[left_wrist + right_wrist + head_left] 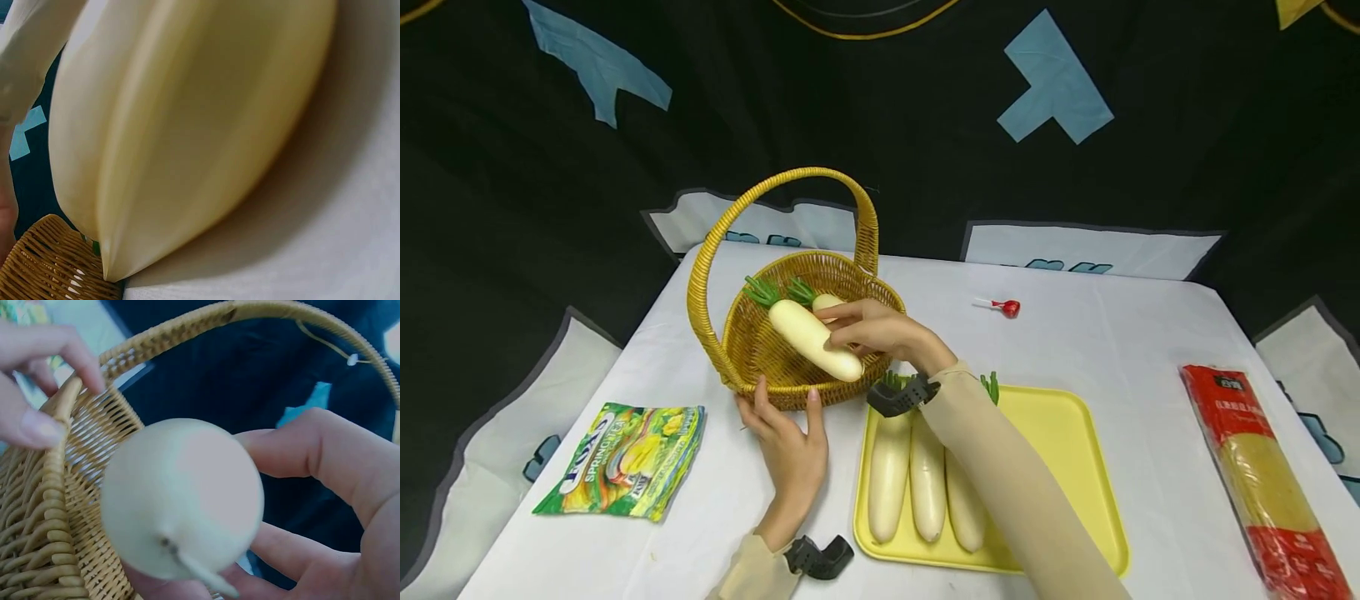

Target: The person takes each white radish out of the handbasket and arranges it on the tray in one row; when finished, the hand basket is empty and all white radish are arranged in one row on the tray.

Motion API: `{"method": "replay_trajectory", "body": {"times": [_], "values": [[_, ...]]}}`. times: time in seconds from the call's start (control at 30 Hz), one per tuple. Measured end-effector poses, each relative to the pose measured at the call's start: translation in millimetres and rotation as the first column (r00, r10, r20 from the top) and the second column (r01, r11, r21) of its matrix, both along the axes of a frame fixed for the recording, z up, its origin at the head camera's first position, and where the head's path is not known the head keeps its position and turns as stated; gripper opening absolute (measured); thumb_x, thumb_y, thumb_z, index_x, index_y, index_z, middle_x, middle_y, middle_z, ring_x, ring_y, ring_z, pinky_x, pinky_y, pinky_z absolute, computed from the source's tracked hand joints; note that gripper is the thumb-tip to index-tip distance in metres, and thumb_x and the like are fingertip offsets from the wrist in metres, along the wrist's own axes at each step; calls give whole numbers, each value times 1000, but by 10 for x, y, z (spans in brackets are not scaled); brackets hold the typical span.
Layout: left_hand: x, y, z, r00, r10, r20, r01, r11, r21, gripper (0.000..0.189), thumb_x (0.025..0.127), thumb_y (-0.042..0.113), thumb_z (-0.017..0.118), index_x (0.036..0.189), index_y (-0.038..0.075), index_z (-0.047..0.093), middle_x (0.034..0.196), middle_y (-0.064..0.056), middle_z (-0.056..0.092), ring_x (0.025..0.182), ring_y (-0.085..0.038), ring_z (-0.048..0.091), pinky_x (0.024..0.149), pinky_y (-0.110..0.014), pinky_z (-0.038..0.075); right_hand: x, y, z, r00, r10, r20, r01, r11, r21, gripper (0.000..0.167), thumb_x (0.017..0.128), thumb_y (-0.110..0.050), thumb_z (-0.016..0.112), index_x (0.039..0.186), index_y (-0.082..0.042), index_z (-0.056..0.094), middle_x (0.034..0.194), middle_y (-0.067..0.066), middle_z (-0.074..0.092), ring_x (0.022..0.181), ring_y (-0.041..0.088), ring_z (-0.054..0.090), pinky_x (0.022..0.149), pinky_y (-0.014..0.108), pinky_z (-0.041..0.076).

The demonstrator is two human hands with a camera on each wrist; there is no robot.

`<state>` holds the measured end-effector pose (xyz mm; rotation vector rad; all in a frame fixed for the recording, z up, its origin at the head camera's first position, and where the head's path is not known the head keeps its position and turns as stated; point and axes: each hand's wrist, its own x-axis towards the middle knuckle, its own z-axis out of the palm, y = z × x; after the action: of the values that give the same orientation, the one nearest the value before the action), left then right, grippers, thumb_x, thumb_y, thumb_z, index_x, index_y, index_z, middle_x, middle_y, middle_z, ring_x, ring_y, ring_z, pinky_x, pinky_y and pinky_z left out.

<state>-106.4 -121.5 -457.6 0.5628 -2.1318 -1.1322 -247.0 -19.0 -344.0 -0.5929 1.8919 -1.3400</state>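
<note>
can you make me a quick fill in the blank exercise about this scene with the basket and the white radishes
1. The right hand holds a white radish over the wicker ____.
2. The left hand touches the basket's rim near the table's ____ edge.
3. On the yellow tray lie ____ radishes.
4. The lollipop on the table has a ____ head.

Missing words: basket; front; three; red

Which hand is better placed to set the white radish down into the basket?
Right. The right hand already holds the white radish over the basket, while the left hand steadies its rim.
</note>
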Motion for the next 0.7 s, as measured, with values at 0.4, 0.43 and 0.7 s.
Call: {"method": "replay_trajectory", "body": {"times": [0.4,0.43,0.7], "values": [[-7,37,19,1000,-21,9,21,1000,20,68,90,37,52,141,13,14,145,-31,-5,132,-50,12,102,-61,22,208,605,54,998,-55,-22,53,994,-98,57,78,-11,62,133,-21,46,126,7,54,102,15,56,78,29,48],[-6,35,18,1000,-22,9,22,1000,18,68,90,37,52,141,13,14,145,-31,-5,132,-50,13,102,-61,22,230,661,51,997,-68,-23,66,993,-94,57,78,-11,62,132,-21,46,126,6,54,103,15,56,80,30,48],[-14,15,-4,1000,-13,-7,13,1000,9,68,90,36,53,140,13,14,145,-31,-6,131,-51,15,100,-62,23,378,1051,5,990,-135,-37,130,985,-109,59,78,-10,60,134,-19,44,130,9,50,105,16,54,82,32,46]]}}
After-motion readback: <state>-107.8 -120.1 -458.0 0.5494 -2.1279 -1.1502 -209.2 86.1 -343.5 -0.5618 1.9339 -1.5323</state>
